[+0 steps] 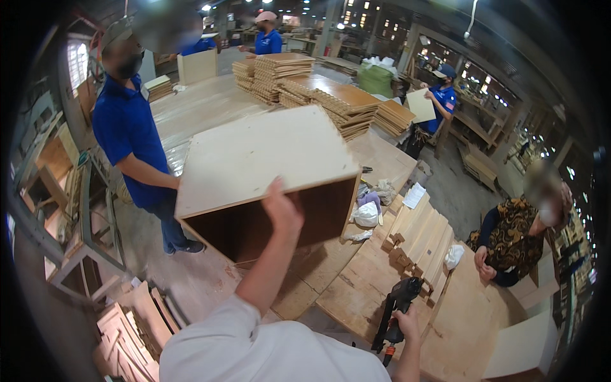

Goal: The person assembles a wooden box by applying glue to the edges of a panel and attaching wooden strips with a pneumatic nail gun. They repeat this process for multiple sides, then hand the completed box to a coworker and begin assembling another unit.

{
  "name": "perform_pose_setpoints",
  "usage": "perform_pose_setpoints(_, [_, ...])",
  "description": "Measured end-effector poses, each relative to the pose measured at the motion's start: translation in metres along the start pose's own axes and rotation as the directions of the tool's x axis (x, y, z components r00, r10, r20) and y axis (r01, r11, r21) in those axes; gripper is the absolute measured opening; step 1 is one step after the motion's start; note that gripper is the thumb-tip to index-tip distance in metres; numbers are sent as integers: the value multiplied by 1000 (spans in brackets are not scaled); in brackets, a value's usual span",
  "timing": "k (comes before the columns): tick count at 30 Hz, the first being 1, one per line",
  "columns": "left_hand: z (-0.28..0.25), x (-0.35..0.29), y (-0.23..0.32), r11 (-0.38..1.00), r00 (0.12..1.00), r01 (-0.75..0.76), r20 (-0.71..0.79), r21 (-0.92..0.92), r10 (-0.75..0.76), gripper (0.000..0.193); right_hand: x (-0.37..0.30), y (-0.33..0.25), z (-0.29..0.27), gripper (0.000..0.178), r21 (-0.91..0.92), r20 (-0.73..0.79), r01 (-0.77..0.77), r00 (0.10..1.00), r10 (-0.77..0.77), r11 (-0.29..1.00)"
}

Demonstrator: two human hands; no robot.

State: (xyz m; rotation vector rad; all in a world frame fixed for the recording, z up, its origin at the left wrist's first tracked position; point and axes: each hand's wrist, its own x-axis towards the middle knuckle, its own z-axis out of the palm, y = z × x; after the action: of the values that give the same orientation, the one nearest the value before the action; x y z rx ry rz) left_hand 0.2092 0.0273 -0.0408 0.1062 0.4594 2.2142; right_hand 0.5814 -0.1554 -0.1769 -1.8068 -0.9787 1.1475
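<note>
Lying ahead of the left hand (284, 211), long axis crosswise: pale, open-fronted wooden box (264, 153), near top edge touched, grip unclear; right hand (408, 321), farther off, wrapped round black pistol-shaped tool (402, 294).

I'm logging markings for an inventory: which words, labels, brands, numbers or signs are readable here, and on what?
None can be read.
White paper sheet: any print is too small to make out.
Black tool in the right hand: no legible lettering.
Badge on a blue shirt: too small and blurred.
</note>
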Motion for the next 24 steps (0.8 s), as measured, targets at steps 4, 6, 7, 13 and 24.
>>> perform_pose_setpoints(4, [34, 47, -94, 961, 963, -262, 39, -87, 266, 20, 6, 1, 0, 29, 59, 56, 53, 997, -56, 997])
perform_pose_setpoints(6, [32, 88, -74, 904, 914, -405, 53, 137, 401, 27, 18, -4, 5, 30, 57, 158, 96, 982, -104, 994])
perform_pose_setpoints(7, [41, 79, -84, 972, 976, -214, -10, 100, 216, 29, 14, 5, -2, 34, 49, 127, 53, 990, -59, 997])
perform_pose_setpoints(13, [22, -49, -34, 716, 564, 271, 496, 643, -660, 28, -7, 16, -14, 37, 14, 14, -40, 999, 40, 999])
perform_pose_setpoints(24, [-124, 197, 239, 177, 802, -595, 566, 784, 192, 58, 0, -8, 21, 30, -9, 65, 112, 992, -111, 994])
